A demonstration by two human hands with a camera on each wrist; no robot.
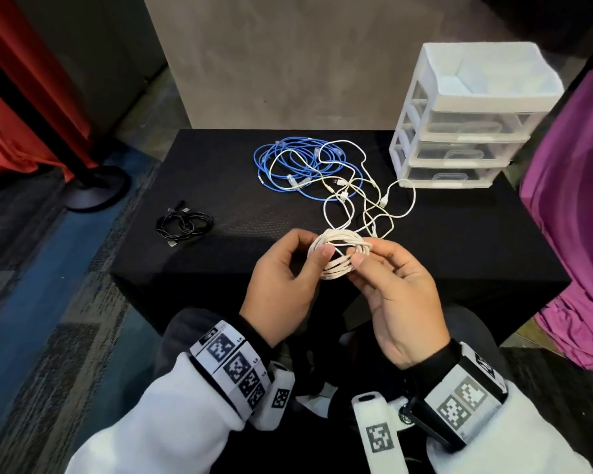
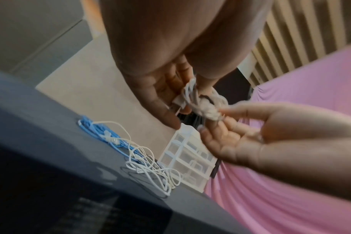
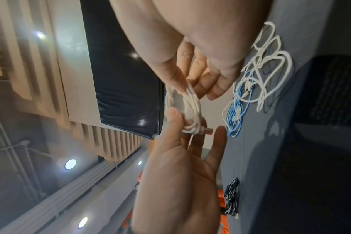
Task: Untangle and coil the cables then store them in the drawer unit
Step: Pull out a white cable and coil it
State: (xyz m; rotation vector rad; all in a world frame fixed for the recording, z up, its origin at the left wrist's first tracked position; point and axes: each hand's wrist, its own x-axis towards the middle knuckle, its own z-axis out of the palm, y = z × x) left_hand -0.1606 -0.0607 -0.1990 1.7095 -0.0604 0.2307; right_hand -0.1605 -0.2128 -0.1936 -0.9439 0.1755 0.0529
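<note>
Both hands raised above the table's (image 1: 459, 254) near edge: left hand (image 1: 281, 278) and right hand (image 1: 396, 295) pinching a coiled white cable (image 1: 339, 254). Behind, tangled white cables (image 1: 367, 196) and blue cable (image 1: 295, 162); black cable (image 1: 185, 224) near left edge; drawer unit (image 1: 466, 121) at far right corner.

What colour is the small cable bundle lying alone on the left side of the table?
Black. The small cable bundle shows best in the head view.

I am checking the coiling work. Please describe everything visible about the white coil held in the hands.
The white coil is a thin, off-white cable wound into several round loops. It is held above the near edge of the black table. The left hand pinches its left side, the right hand its right side. One plug end sticks out in the right wrist view.
</note>
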